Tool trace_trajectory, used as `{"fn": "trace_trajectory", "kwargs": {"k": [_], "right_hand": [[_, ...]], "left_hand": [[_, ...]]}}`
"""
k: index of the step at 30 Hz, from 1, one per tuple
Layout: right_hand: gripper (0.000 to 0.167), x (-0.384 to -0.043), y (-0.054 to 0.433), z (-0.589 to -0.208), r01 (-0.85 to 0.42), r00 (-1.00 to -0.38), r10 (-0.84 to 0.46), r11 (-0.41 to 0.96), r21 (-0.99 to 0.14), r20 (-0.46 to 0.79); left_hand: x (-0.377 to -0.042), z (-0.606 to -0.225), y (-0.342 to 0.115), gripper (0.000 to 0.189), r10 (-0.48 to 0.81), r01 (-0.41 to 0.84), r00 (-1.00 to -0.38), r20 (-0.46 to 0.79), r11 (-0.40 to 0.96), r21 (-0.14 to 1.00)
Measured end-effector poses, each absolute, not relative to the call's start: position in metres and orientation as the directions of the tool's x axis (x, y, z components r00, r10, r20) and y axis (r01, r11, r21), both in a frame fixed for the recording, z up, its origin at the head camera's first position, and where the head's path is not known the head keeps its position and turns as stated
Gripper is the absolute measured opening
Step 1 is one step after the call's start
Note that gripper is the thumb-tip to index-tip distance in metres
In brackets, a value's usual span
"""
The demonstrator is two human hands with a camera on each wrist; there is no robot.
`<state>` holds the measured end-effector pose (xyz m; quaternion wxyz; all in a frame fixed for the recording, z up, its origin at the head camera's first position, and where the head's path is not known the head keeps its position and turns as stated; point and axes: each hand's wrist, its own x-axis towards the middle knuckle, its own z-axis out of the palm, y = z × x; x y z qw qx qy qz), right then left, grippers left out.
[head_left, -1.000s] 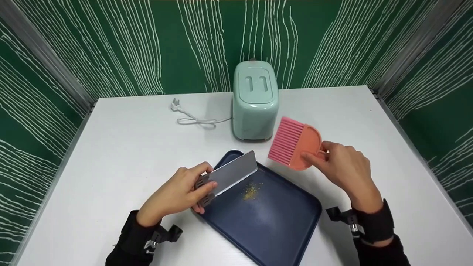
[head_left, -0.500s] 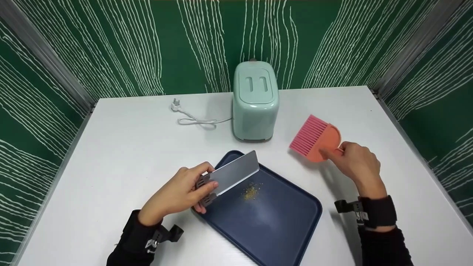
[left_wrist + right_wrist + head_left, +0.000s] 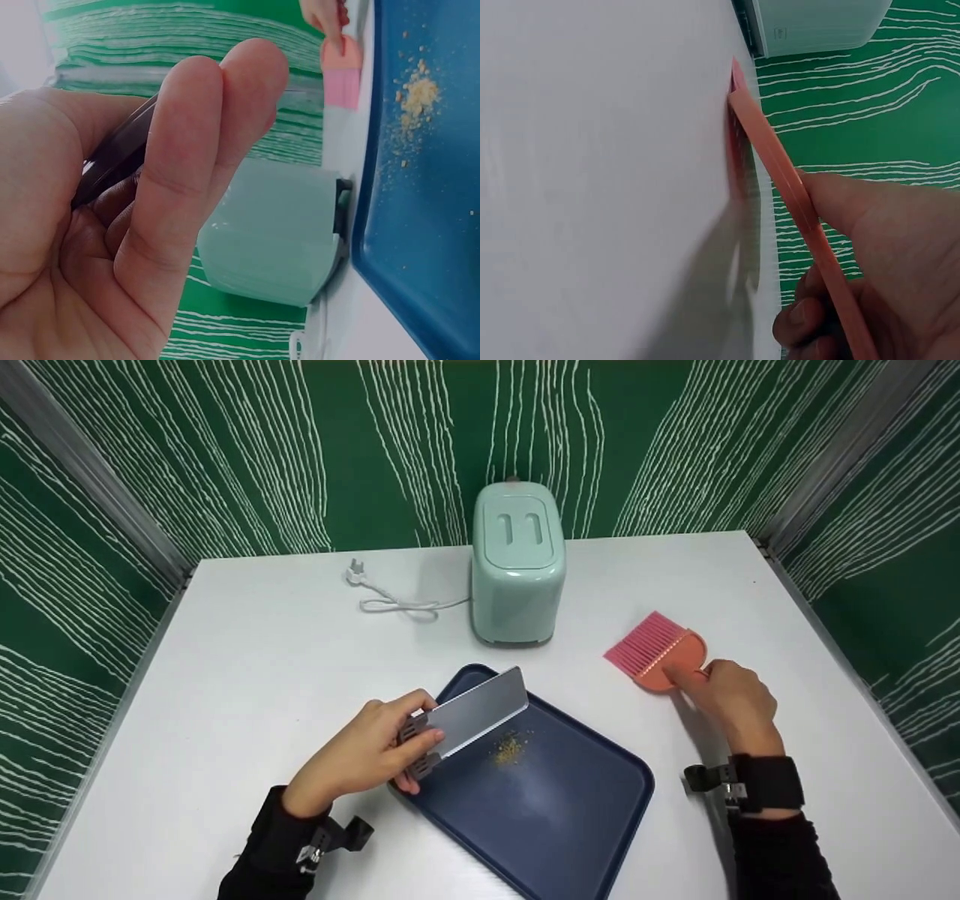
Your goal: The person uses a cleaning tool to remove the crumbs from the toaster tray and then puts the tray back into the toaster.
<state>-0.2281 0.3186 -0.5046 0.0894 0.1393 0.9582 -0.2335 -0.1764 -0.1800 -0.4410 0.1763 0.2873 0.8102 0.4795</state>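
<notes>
A flat grey metal crumb tray point(image 3: 478, 714), with a slotted end, is pinched between the thumb and fingers of my left hand point(image 3: 379, 748). It stands tilted above the far-left part of a dark blue serving tray point(image 3: 555, 817). Yellowish crumbs point(image 3: 508, 749) lie in a small pile on the blue tray. My right hand point(image 3: 731, 697) grips an orange brush point(image 3: 664, 656) with pink bristles, right of the blue tray. In the right wrist view the brush point(image 3: 780, 169) slants low over the table, and whether its bristles touch the surface I cannot tell.
A mint green toaster point(image 3: 517, 577) stands at the back, beyond the blue tray. Its white cord and plug point(image 3: 356, 574) lie to its left on the white table point(image 3: 247, 660). Green walls with white lines close in the back and sides.
My right hand has carried the brush to the right, away from the blue tray, and then lowered it towards the table. The left hand and crumb tray have barely moved.
</notes>
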Motion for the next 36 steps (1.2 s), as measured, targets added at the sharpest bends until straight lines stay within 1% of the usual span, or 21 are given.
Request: {"fn": "trace_trajectory", "kwargs": {"k": [6, 11, 18, 25, 30, 36], "right_hand": [[0.084, -0.229, 0.323, -0.511, 0.353, -0.924, 0.238, 0.834, -0.425, -0.300], [0.079, -0.231, 0.324, -0.515, 0.362, -0.921, 0.246, 0.826, -0.432, -0.301], [0.077, -0.230, 0.325, -0.516, 0.322, -0.939, 0.229, 0.846, -0.426, -0.255], [0.065, -0.231, 0.324, -0.517, 0.299, -0.950, 0.223, 0.854, -0.427, -0.221], [0.070, -0.230, 0.323, -0.516, 0.290, -0.955, 0.227, 0.850, -0.440, -0.191], [0.072, -0.229, 0.314, -0.502, 0.279, -0.960, 0.238, 0.819, -0.501, -0.146]], "left_hand": [[-0.176, -0.442, -0.180, 0.016, 0.633, 0.281, -0.774, -0.023, 0.376, 0.883], [-0.177, -0.442, -0.180, 0.016, 0.633, 0.290, -0.774, -0.015, 0.376, 0.880], [-0.178, -0.443, -0.180, 0.016, 0.633, 0.296, -0.775, -0.006, 0.371, 0.880], [-0.178, -0.444, -0.180, 0.016, 0.628, 0.280, -0.778, -0.012, 0.364, 0.888], [-0.178, -0.444, -0.180, 0.016, 0.624, 0.284, -0.782, -0.005, 0.363, 0.887], [-0.179, -0.445, -0.177, 0.021, 0.614, 0.270, -0.790, 0.005, 0.340, 0.901]]}}
